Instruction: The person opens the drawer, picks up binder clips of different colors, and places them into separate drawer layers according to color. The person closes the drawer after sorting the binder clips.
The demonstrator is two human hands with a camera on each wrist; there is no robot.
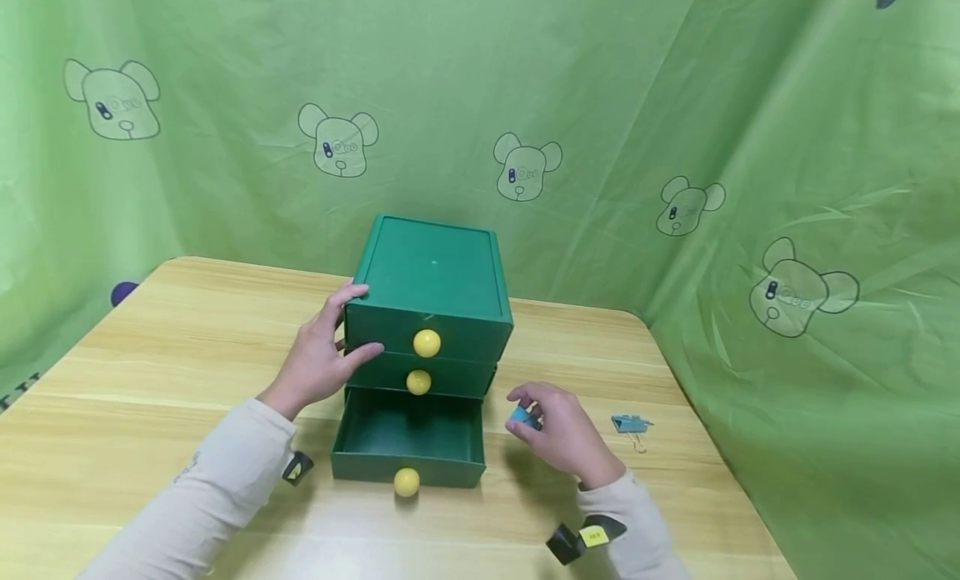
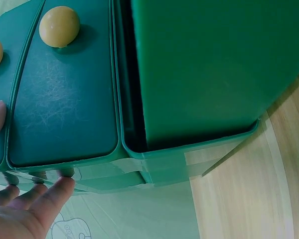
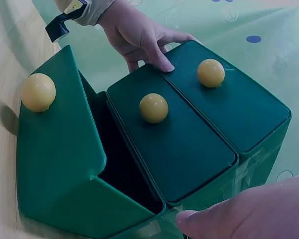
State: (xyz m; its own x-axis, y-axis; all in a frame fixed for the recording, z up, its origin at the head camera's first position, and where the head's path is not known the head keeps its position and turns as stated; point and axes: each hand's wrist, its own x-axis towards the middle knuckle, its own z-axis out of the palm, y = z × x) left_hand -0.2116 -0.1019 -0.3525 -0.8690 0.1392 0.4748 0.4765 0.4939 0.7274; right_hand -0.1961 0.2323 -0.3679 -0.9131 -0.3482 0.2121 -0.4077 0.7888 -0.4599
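Observation:
A green drawer cabinet (image 1: 433,267) with round yellow knobs stands on the table, its bottom drawer (image 1: 408,469) pulled out and the two upper ones closed. My left hand (image 1: 322,352) holds the cabinet's upper left corner, fingers along its side and thumb (image 3: 162,59) on the front. To the right of the open drawer, my right hand (image 1: 558,426) pinches a small blue binder clip (image 1: 522,417) between thumb and fingers. In the right wrist view, that hand only partly shows and the clip is hidden.
Another blue binder clip (image 1: 630,423) lies on the wooden table (image 1: 187,338), right of my right hand. Green cloth (image 1: 442,88) with bear-head drawings hangs behind the table and along its right side.

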